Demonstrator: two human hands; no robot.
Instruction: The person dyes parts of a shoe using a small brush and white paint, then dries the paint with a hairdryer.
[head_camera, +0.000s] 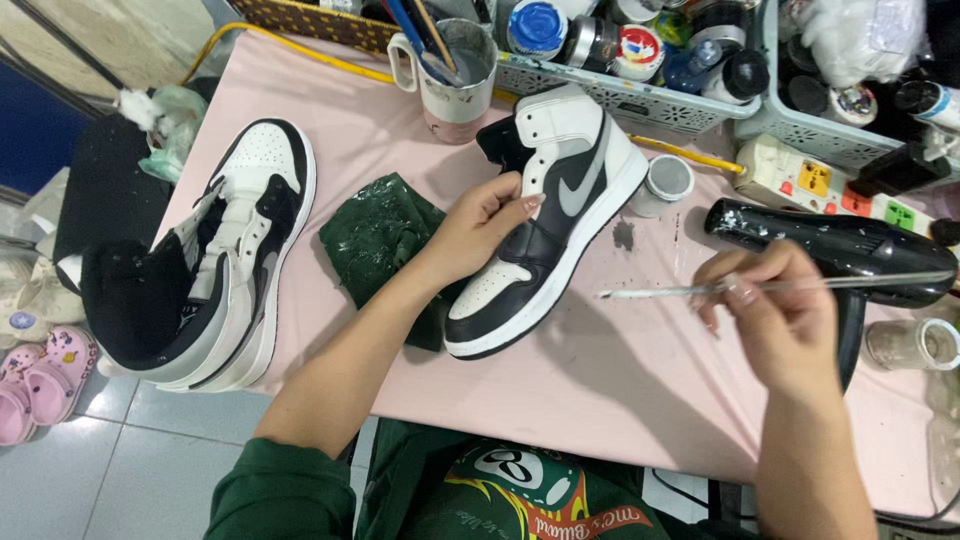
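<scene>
Pink table (620, 370), head view only. My left hand (480, 225) is clenched around the ankle and side panel of the black-and-white high-top shoe (555, 215), which lies tilted on the table with its toe toward 7 o'clock. My right hand (775, 320) pinches a thin paintbrush (680, 291), bristle tip pointing to 9 o'clock, close to the shoe's sole but not touching it. Second matching shoe (235, 260) lies at 9 o'clock, overhanging the table edge. Dark green rag (385, 240) lies just beside the held shoe, under my left wrist. Small grey paint jar (665, 183) sits at 1 o'clock of the shoe, black hair dryer (830, 250) behind my right hand, brush mug (455, 75) at 12 o'clock. Risks, my guess: a loaded tip could brush the white midsole if my hand wobbles; the open jar may tip if the shoe's collar swings; the second shoe could slide off the edge.
</scene>
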